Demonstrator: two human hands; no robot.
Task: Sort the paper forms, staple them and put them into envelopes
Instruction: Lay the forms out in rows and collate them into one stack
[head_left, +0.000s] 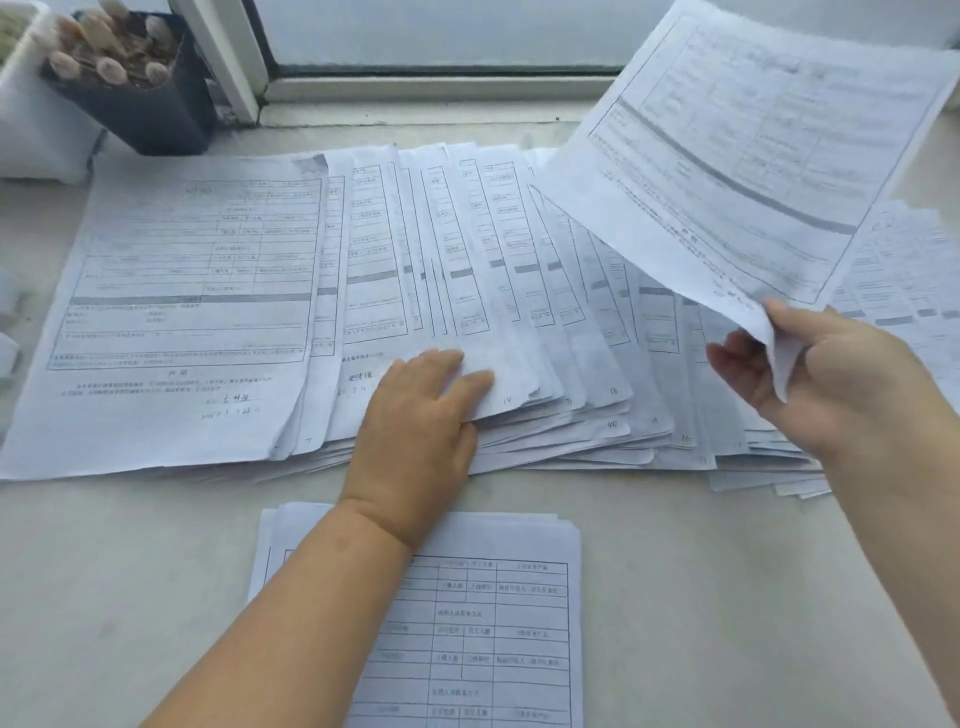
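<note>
Forms (467, 291), printed with tables and grey bars, fanned in an overlapping row across the middle of the frame, from far left to far right, on a pale table (130, 571). Handwritten numbers on several lower corners; print too blurred to read.

Left hand (415, 421) at centre, palm down on the fan, fingers mostly straight and pressed flat on the sheets, fingertips slipped under the lower edge of one sheet, lifting its corner a little. Forearm running down to the bottom left of centre, crossing a small stack (493, 623) of forms lying squared at bottom centre, just below the fan and apart from it.

Right hand (831, 374) at right of centre, thumb and curled fingers pinching the lower corner of a sheet (753, 156). Sheet raised clear of the fan, tilted, filling the upper right of the frame, printed side toward the camera, corner bent over at the grip.

Black pot (150, 104) at upper left, holding pale rounded stems, beside a white container (36, 130) at the left edge. Window frame (441, 88) along the top behind the forms.
</note>
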